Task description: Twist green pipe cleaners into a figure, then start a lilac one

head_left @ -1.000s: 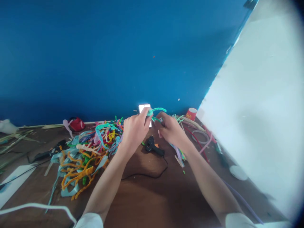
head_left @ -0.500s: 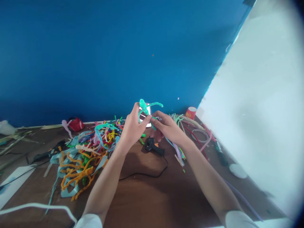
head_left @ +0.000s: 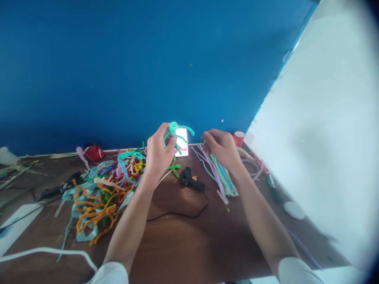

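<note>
A turquoise-green pipe cleaner figure (head_left: 173, 127) with a coiled body and several thin bent limbs is pinched between the thumb and fingers of my left hand (head_left: 160, 148). One limb sticks out to the right, in front of a bright phone screen (head_left: 182, 148) that leans near the wall. My right hand (head_left: 220, 146) is apart from the figure, its fingers curled with the tips together. Whether anything is between those fingertips I cannot make out. Below that hand lies a bundle of pastel pipe cleaners (head_left: 220, 175).
A black glue gun (head_left: 191, 180) lies between my forearms, its cord running left. A tangled heap of colored pipe cleaners (head_left: 100, 205) covers the left side. A red paper cup (head_left: 238, 139) stands by the wall at right, and a white disc (head_left: 294, 210) lies farther right.
My right hand has let go of the pipe cleaner figure and moved right and up. My left hand has shifted slightly left, tilting the figure so its coiled top faces me more.
</note>
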Available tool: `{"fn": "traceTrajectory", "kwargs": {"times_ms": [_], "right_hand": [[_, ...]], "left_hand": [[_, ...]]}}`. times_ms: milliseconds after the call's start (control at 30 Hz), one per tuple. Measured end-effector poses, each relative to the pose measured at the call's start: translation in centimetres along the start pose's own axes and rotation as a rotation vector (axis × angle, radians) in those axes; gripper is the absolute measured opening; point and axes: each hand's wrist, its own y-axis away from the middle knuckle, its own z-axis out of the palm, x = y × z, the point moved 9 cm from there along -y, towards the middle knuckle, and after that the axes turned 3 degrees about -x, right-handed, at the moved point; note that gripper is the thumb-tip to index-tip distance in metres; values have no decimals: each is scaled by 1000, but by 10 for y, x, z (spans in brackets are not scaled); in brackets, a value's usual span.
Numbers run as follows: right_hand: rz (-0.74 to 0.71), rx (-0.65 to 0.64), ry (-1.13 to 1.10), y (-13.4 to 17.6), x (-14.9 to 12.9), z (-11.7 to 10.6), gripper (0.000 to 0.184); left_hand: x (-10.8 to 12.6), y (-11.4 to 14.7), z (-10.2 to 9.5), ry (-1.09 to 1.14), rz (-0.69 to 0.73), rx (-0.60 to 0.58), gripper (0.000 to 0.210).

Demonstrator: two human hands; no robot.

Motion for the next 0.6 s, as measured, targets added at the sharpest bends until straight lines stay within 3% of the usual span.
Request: {"fn": "traceTrajectory", "kwargs": {"times_ms": [133,267,333,433,500,600], "right_hand": [[31,163,-91,-4,13,-27,30],[67,165,-86,-9,30,-33,27],[85,118,20,-13,41,-28,26],[111,32,368,-20,62,-14,27],[205,-142,664,-20,87,6,26],[331,-273,779,-14,119,27,20]], "left_hand": [[-1,0,-20,161,3,110,19],[-2,0,-9,216,-44,4,26],[-3,0,-1,208,-64,-74,24],[-7,0,8,157,-83,-151,22],[-12,-1,13,129,-82,-201,24],[-20,-1,19,116,-66,-272,38]]}}
